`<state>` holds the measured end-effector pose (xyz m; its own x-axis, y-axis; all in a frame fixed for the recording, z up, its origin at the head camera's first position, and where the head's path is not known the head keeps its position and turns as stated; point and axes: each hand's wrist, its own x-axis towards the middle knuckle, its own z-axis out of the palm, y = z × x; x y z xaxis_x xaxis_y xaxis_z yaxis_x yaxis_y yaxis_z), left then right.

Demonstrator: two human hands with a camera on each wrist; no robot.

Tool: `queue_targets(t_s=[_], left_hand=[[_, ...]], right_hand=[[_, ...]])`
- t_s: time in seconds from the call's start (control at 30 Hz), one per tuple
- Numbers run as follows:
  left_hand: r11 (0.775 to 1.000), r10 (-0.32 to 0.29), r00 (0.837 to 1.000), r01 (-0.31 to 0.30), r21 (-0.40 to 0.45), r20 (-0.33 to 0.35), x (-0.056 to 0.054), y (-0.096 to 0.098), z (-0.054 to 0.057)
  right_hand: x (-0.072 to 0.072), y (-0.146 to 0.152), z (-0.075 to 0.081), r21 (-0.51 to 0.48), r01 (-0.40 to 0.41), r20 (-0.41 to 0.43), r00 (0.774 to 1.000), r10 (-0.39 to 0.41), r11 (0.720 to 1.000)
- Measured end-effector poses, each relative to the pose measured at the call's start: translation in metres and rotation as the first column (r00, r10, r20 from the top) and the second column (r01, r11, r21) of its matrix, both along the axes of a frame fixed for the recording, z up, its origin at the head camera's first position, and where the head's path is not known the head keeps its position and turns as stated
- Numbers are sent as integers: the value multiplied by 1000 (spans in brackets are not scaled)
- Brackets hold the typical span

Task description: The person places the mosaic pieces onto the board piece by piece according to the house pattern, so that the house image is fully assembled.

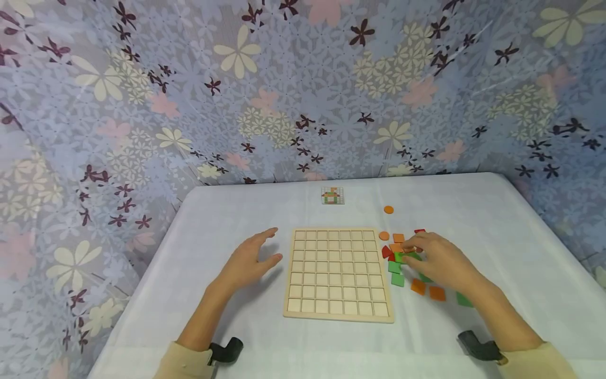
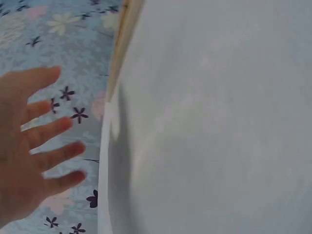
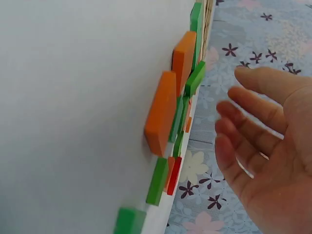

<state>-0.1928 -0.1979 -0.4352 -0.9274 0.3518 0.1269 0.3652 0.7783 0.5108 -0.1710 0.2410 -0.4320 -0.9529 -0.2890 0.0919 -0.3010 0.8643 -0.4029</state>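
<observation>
A square wooden grid board (image 1: 339, 273) lies on the white tablecloth, its cells bare. Left of it my left hand (image 1: 246, 266) hovers with fingers spread, holding nothing; the left wrist view shows the same hand (image 2: 34, 146) with its fingers apart. On the board's other side my right hand (image 1: 440, 260) hangs over a scatter of small flat pieces, among them a green square (image 1: 397, 279), an orange square (image 1: 437, 293) and a red piece (image 1: 386, 252). In the right wrist view that hand (image 3: 273, 141) has loosely bent fingers and nothing in them. It hides some pieces in the head view.
A small card with a coloured grid picture (image 1: 333, 196) lies behind the board. One orange disc (image 1: 389, 209) sits apart at the back, another orange disc (image 1: 384, 236) beside the board's right edge. A flowered cloth (image 1: 303, 89) hangs behind the table.
</observation>
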Motion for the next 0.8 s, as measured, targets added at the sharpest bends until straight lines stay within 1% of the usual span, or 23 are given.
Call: queue_targets(t_s=[0.07, 0.13, 0.2, 0.3, 0.37, 0.4, 0.53, 0.6, 0.8], left_hand=[[998, -13, 998, 10, 54, 53, 0, 2, -7], [995, -55, 995, 48, 85, 85, 0, 3, -15], [992, -112, 988, 106, 63, 107, 1, 5, -23], [979, -203, 973, 203, 9, 112, 3, 7, -33], [967, -247, 963, 251, -31, 110, 5, 8, -37], [963, -259, 960, 265, -52, 104, 6, 8, -39], [953, -281, 957, 287, -98, 77, 7, 10, -43], [954, -272, 960, 278, -110, 68, 7, 10, -44], [957, -257, 963, 265, -120, 81, 6, 7, -44]], right_hand=[[-1, -1, -3, -17, -22, 28, 999, 22, 1000], [-2, -1, -6, -26, -39, 35, 999, 40, 999], [-2, 0, -8, -27, -50, 34, 998, 51, 998], [-3, 0, -12, -34, -61, 36, 997, 62, 998], [-4, 0, -14, -43, -75, 44, 996, 77, 996], [-4, 0, -15, -43, -78, 45, 996, 80, 996], [-5, 1, -20, -52, -80, 41, 996, 82, 995], [-6, 1, -22, -59, -79, 39, 996, 82, 995], [-9, 2, -25, -62, -86, 34, 996, 88, 994]])
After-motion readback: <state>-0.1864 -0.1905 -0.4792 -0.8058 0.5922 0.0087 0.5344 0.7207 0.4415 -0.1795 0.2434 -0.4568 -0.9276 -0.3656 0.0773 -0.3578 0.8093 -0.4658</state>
